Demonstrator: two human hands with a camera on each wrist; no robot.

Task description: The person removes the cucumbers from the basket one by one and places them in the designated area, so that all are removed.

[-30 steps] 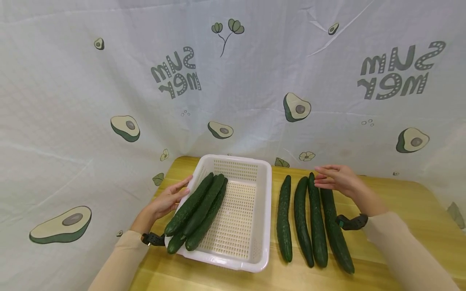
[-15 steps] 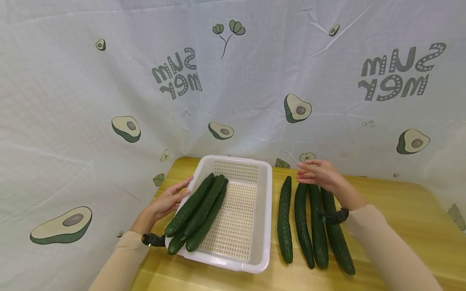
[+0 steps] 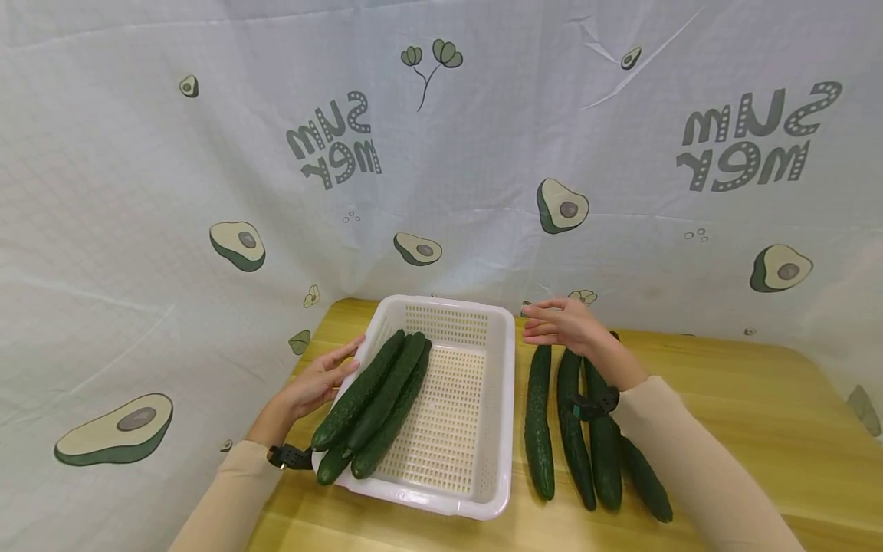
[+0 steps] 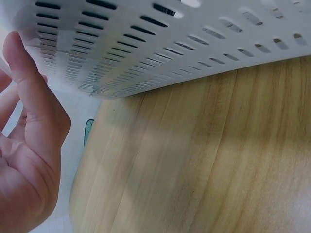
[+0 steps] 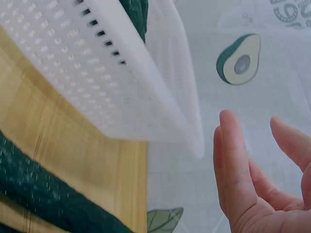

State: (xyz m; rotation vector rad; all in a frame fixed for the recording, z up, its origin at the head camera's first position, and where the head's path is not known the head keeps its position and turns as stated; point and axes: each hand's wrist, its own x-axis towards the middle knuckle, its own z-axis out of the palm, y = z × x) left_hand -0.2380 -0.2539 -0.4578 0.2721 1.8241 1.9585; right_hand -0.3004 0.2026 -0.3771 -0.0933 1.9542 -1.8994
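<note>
A white plastic basket [image 3: 502, 399] with slotted walls stands on the wooden table. Several dark green cucumbers [image 3: 382, 410] lie piled along its left side. My left hand [image 3: 319, 383] touches the basket's left rim with fingers extended; in the left wrist view its thumb [image 4: 36, 82] reaches up to the wall. Right of the basket, several more cucumbers [image 3: 538, 429] lie side by side, lengthwise. Over the far end of the leftmost one hovers my right hand [image 3: 562, 326], fingers straight, holding nothing. In the right wrist view it is beyond the basket's far corner [image 5: 194, 141].
A pale curtain [image 3: 483, 153] printed with avocados and lettering hangs behind the wooden table [image 3: 745, 406] and on its left. Bare wood lies right of the cucumber row. My right forearm [image 3: 690, 452] covers part of the rightmost cucumbers.
My right hand has moved left across the far ends of the cucumber row, from the right-hand ones to the one nearest the basket. The left hand, basket and cucumbers have stayed put.
</note>
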